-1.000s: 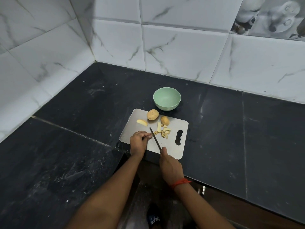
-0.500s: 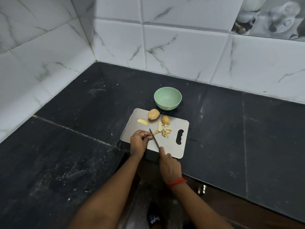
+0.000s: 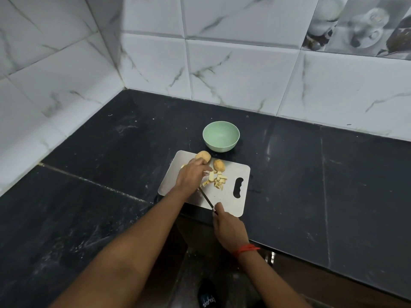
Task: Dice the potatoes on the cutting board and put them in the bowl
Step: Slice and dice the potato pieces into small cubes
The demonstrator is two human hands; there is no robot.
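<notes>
Dark counter [image 3: 311,174], steel cutting board [image 3: 235,205].
Knife [image 3: 206,198] gripped in the right hand [image 3: 229,230]; left hand [image 3: 192,176] reaches over the board, grasp unclear; potato pieces [image 3: 219,180] just right of it, bowl [image 3: 221,135] beyond.

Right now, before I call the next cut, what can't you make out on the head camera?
The potato piece: head view, nearly all under the left hand; only a sliver shows.
The knife tip: head view, under the left hand; handle inside the right hand.
The left hand's grip: head view, hidden by its own back.
The diced pieces: head view, too small to count.
</notes>
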